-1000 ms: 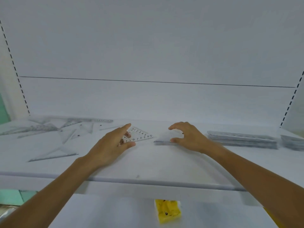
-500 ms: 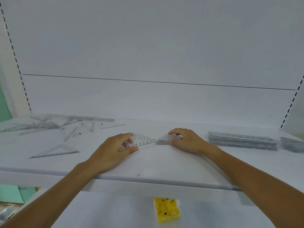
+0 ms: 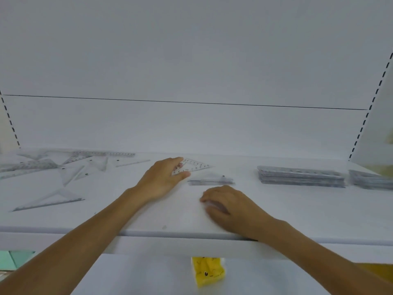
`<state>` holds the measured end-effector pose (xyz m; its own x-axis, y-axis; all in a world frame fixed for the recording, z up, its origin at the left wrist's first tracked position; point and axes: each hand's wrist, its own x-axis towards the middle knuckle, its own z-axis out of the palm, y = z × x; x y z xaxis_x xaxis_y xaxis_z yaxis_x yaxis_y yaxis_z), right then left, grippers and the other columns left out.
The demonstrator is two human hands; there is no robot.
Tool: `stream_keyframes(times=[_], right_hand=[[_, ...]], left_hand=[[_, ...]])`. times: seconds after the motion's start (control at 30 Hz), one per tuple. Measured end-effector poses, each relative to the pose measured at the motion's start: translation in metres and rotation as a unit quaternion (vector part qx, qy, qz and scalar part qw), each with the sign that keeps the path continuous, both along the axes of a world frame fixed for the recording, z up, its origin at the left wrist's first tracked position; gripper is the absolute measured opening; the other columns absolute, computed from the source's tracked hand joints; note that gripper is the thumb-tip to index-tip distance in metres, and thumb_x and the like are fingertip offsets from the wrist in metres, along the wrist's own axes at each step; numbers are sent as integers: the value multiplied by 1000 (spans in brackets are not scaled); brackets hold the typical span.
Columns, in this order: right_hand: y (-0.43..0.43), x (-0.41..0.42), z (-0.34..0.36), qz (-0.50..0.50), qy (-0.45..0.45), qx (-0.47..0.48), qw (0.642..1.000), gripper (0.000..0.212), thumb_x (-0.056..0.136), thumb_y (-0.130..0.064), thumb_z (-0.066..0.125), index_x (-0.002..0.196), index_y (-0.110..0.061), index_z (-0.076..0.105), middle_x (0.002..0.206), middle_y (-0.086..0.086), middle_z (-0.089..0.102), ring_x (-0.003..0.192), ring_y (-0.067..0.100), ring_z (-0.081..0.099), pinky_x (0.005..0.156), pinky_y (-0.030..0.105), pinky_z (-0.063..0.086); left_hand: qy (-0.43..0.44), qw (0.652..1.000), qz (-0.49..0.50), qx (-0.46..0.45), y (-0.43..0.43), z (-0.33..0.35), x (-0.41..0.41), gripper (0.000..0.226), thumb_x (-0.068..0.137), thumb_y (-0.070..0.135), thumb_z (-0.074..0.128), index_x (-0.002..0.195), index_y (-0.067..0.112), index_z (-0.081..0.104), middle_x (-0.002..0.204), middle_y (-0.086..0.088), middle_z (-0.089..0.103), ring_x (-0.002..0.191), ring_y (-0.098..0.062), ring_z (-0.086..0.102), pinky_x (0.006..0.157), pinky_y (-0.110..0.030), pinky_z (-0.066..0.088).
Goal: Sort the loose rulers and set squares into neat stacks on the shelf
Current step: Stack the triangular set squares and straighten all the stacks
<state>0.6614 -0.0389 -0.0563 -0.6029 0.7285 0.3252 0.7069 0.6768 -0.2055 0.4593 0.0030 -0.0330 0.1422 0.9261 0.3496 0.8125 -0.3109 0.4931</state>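
Note:
My left hand (image 3: 163, 177) pinches a small clear set square (image 3: 194, 167) with printed numbers, held just above the white shelf (image 3: 127, 218). To its right lies a low stack of clear set squares (image 3: 210, 180), untouched. My right hand (image 3: 229, 206) rests near the shelf's front, fingers loosely curled and blurred, holding nothing. Several loose clear rulers and set squares (image 3: 63, 167) lie scattered at the left, one long triangle (image 3: 49, 200) nearest the front edge. Neat stacks (image 3: 301, 175) of clear rulers or set squares sit at the right.
Another stack (image 3: 370, 179) lies at the far right by the shelf's side upright. A yellow packet (image 3: 207, 271) sits on the lower shelf below the front edge. The white back panel rises behind everything.
My right hand has let go of the small stack and drawn back toward the front edge. My left hand has carried the numbered set square right and farther back.

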Motion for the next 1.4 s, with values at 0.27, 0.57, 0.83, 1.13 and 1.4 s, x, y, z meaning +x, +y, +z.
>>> stream_keyframes(times=[0.27,0.57,0.83,1.13,1.4], right_hand=[[-5,1,3,-3,2,-20,1000,32,98,-25,39,126,-18,50,131,-4,51,120,15,42,103,25,31],[-8,0,6,-8,-7,-7,1000,32,97,-24,37,126,-16,50,129,0,52,117,20,43,99,31,34],[-10,1,7,1,-2,-2,1000,32,98,-24,37,125,-14,51,135,1,46,117,20,41,96,30,33],[-8,1,5,7,3,-1,1000,31,98,-24,36,124,-15,51,126,2,53,113,20,44,98,33,35],[-2,3,5,6,7,-7,1000,30,96,-26,42,122,-18,52,129,-3,52,120,17,42,103,29,32]], left_hand=[[56,997,-37,-31,22,1,37,55,90,42,53,139,20,41,140,2,48,130,-16,41,105,-28,31],[90,994,-37,-41,26,-9,47,49,91,42,51,133,17,48,134,-1,52,122,-19,47,100,-31,36],[105,993,-21,-42,28,-14,48,66,83,56,55,139,27,37,135,6,46,122,-13,44,99,-31,36],[70,997,-22,-28,27,-16,48,54,88,41,57,136,20,42,126,4,56,109,-14,53,94,-29,41],[62,998,4,2,23,-14,36,54,86,45,57,134,25,42,126,6,52,112,-13,48,95,-29,39]])
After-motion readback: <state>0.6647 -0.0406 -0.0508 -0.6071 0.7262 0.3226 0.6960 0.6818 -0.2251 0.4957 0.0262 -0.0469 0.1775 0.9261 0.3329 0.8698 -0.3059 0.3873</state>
